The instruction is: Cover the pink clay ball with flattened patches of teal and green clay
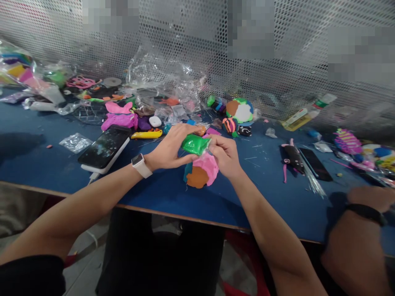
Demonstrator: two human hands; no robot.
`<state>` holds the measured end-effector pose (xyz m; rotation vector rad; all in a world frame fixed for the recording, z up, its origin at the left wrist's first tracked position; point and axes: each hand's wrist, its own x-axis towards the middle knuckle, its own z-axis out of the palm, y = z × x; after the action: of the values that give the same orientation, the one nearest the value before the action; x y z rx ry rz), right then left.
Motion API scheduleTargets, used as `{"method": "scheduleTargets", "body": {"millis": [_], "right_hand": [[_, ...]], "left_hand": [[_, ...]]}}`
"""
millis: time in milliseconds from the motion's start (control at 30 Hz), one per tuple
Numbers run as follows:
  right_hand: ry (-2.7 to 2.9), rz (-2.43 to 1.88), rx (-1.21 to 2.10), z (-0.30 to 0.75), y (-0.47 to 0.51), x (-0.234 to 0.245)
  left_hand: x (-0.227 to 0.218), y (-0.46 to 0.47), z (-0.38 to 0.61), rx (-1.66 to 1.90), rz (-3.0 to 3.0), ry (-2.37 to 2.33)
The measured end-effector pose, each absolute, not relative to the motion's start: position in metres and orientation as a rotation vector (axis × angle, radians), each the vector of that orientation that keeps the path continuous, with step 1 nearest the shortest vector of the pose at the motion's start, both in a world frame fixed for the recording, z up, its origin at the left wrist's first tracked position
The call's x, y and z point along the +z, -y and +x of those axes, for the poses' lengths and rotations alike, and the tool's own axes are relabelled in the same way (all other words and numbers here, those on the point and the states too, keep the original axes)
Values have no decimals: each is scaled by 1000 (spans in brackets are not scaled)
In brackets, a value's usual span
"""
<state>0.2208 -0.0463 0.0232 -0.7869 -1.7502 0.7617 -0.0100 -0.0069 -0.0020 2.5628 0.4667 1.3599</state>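
Observation:
Between my two hands is a small clear packet of green modelling clay (195, 144). My left hand (173, 149), with a white-strapped watch on its wrist, has its thumb below and its fingers above the packet's left end. My right hand (226, 155) pinches the packet's right edge between thumb and fingers. Just beneath, on the blue table, lies a round clay piece (202, 172) in pink, brown and teal; the packet and my hands cover its top part.
A phone (106, 146) on a white power bank and a yellow cutter knife (146, 134) lie to the left. Clay figures, such as a pink one (119, 117), and plastic wrappers (166, 78) line the back. On the right are a bottle (308, 112), another phone (315, 163) and another person's arm (359, 234).

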Motion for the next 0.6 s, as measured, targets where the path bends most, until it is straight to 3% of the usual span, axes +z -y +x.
{"method": "scheduleTargets", "body": {"millis": [133,367,600], "right_hand": [[1685,-830,637,219,48,20],[1788,-758,84,220,53,16],[1936,-675,44,226,53,14]], "left_hand": [[-8,4,-8,1263,2476,-618],[-7,7,-3,1350,2210,-719],[-4,9,-2,1395,2143,-683]]}}
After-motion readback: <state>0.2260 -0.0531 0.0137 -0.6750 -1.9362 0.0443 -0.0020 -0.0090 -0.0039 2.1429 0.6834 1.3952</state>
